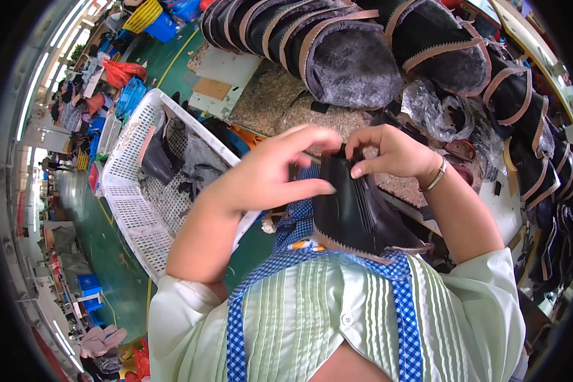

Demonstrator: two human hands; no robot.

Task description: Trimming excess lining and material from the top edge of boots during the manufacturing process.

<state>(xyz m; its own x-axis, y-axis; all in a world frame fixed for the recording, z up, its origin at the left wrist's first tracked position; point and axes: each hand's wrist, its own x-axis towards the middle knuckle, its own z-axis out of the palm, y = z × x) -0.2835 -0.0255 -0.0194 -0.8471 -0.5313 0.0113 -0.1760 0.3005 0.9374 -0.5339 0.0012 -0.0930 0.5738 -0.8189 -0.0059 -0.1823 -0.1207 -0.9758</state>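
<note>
Left hand [258,175] part open, thumb and fingers spread apart, fingers blurred; thumb tip over the left side of the black leather piece [347,210], can't tell if touching. Right hand [395,153] nearly closed, thumb and bent fingers pinching the piece's upper edge. Piece stands in front of the chest, zigzag lower edge by the checked apron [410,331]. White basket [137,219] left, desk [261,102] beyond hands.

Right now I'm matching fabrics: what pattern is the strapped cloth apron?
The apron is blue-and-white checked: head view.
</note>
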